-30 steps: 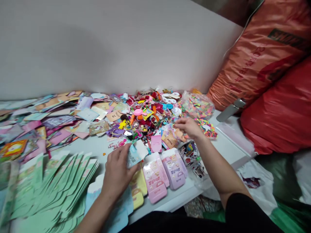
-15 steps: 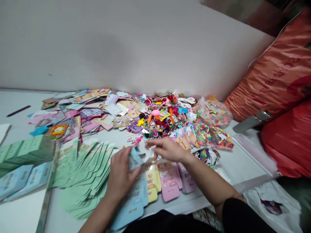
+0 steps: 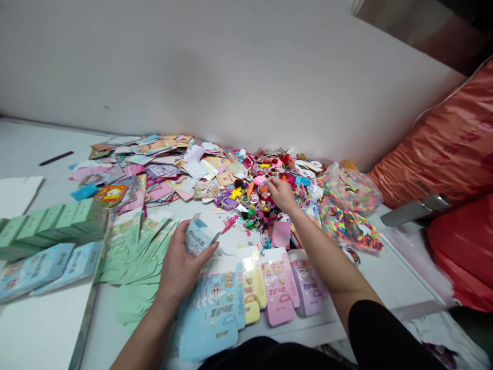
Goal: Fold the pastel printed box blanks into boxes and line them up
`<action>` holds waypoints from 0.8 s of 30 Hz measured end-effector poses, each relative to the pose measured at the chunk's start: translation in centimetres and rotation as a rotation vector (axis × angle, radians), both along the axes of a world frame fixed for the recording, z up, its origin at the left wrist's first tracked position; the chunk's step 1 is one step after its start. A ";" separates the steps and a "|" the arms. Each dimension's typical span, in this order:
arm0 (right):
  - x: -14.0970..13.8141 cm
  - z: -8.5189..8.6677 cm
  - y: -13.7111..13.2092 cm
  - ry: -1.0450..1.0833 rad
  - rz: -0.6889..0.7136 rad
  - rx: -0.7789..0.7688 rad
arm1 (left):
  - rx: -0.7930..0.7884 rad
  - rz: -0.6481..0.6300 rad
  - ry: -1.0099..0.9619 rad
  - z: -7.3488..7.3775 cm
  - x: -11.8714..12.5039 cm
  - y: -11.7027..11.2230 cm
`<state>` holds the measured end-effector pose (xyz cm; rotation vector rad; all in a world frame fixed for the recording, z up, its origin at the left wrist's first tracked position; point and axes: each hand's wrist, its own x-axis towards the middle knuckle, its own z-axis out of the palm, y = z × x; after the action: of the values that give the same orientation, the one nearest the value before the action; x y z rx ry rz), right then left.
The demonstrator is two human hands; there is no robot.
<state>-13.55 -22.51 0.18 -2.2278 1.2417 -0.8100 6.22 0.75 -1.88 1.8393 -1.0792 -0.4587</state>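
The surface is a white table (image 3: 42,136), and a white wall (image 3: 192,67) stands behind it. I give all places from the trinket pile (image 3: 265,192). Far to the left of the pile lie a black pen (image 3: 56,158), a white board (image 3: 19,195), stacked green cards (image 3: 50,228) and blue packets (image 3: 50,270). Closer on its left is a wide spread of paper cards (image 3: 154,174), and below this spread are fanned green cards (image 3: 134,262). The left hand (image 3: 185,267) is below the pile and to the left, and its thumb and fingers pinch a small blue card (image 3: 198,237), which stands up and does not touch the pile. Directly below the pile lies a row of packets (image 3: 250,293) in blue, yellow, pink and lilac. The right hand (image 3: 281,195) is at the pile, with fingertips pinched together, but I cannot tell if they hold some small piece. Right of the pile are two clear bags of neon pieces (image 3: 348,187), then an orange sack (image 3: 435,159) and a red sack (image 3: 462,257).
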 end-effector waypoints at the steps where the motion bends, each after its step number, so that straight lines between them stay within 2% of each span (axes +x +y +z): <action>1: -0.3 0.9 -0.2 -0.082 0.010 0.003 | 0.003 -0.004 0.018 -0.1 0.1 -0.1; 4: -0.5 2.0 -0.5 -0.111 0.127 0.109 | 0.003 -0.024 0.048 -0.1 0.0 -0.5; 6: 0.1 1.0 -0.1 -0.008 0.223 0.238 | 0.001 -0.039 0.041 -0.1 0.1 -0.4; 8: 1.1 -0.8 0.6 0.145 0.315 0.307 | 0.009 -0.037 0.024 -0.1 0.2 -0.2; 10: 2.3 -2.8 1.5 0.347 0.360 0.240 | 0.021 -0.027 0.010 -0.1 0.4 0.1; 12: 3.5 -4.3 2.4 0.533 0.348 0.127 | 0.031 -0.020 0.006 -0.3 0.6 0.2; 15: 4.8 -5.4 3.2 0.666 0.296 0.074 | 0.040 -0.031 -0.005 -0.5 0.7 0.1; 20: 5.5 -5.0 3.2 0.717 0.257 0.116 | 0.026 -0.078 -0.069 -0.6 0.4 -0.4; 24: 4.5 -3.0 2.4 0.641 0.250 0.158 | 0.023 -0.092 -0.129 -0.5 0.1 -0.6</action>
<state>-9.03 -20.09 -2.78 -2.5240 1.1898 0.1170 6.31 0.12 -2.41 1.8657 -1.2541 -0.4122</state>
